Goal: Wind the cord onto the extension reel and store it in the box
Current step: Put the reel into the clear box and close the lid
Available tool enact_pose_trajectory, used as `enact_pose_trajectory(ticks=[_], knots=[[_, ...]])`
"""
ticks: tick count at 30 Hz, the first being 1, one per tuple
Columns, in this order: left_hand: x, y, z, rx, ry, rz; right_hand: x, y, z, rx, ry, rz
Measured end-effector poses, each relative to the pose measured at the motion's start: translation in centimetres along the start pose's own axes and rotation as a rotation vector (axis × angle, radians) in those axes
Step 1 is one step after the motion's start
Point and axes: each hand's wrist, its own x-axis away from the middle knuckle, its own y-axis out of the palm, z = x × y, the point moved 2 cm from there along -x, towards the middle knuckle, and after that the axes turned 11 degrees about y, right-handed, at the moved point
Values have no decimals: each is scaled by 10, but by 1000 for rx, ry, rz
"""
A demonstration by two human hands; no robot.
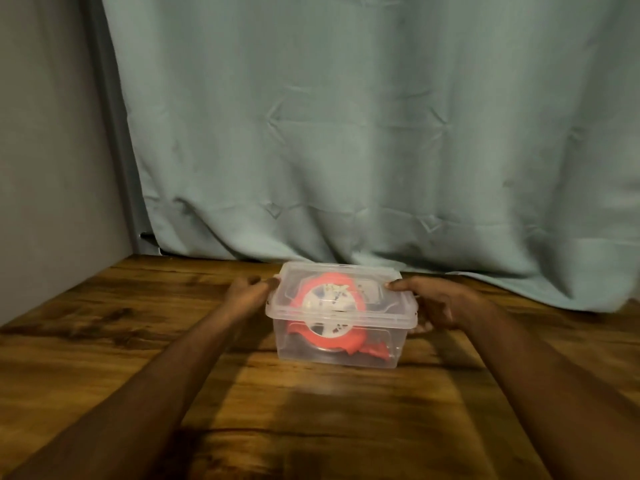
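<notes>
Held the clear box (pixel 337 344) at centre frame, left hand (pixel 247 294) and right hand (pixel 434 303) clamped on its lid (pixel 346 277) ends. Sat between both grips, red reel (pixel 327 308) inside.

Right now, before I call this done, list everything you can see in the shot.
box: one, clear plastic, on the table near its far edge
lid: one, clear, on top of the box
reel: one, red with a white face, inside the box
table: one, dark wood grain, across the lower frame
curtain: one, pale green, hanging behind the table with its hem on the tabletop
wall: one, grey, at left
left hand: one, fingers curled at the lid's left end
right hand: one, gripping the box's right end, thumb on the lid
</notes>
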Motion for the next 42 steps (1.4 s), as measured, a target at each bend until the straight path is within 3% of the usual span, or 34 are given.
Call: enact_pose_trajectory(ticks=[2, 5, 9, 17, 23, 28, 37, 42], knots=[[13, 9, -1, 135, -168, -124, 1, 1, 0, -6, 15, 24], [18, 10, 4, 140, -219, -96, 7, 3, -2, 25, 21, 50], [16, 7, 8, 81, -177, -47, 16, 5, -19, 97, -79, 241], [-1, 8, 3, -3, -4, 123, 37, 12, -21, 604, -174, 822], [-3, 11, 5, -80, 61, 81, 43, 19, -20, 742, -233, 954], [-5, 8, 7, -108, 69, 75, 54, 44, -18, 974, -391, 1213], [-3, 15, -5, 35, -19, 68, 51, 46, -9, 917, -464, 1216], [-4, 25, 8, -418, 130, 102, 49, 45, -10, 913, -446, 1205]])
